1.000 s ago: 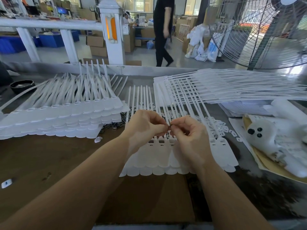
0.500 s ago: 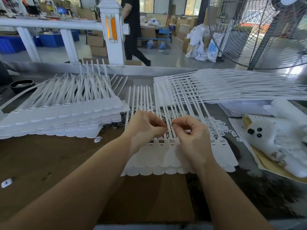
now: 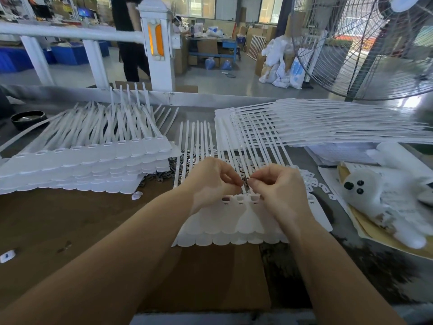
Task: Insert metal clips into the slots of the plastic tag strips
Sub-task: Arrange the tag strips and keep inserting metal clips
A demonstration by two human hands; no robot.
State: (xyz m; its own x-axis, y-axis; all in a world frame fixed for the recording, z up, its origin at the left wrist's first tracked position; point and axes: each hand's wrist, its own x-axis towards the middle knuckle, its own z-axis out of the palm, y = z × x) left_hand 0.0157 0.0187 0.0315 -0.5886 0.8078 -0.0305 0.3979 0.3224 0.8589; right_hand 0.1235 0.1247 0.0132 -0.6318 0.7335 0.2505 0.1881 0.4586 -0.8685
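Left hand [image 3: 212, 181] and right hand [image 3: 278, 191]: a second ago fingertips met in a pinch above the slotted heads of the centre tag strips [image 3: 234, 221]; half a second ago they had parted, a gap open between them, the right lowered toward the slots. Now fingertips are together again, a small dark metal clip [image 3: 246, 182] visible between them, just above the slot row.

Background: the person in black [image 3: 127, 38] stood at 12 o'clock behind the white post [image 3: 159, 41], then moved toward 11 o'clock; now at 11 o'clock, left of the post, partly behind it.
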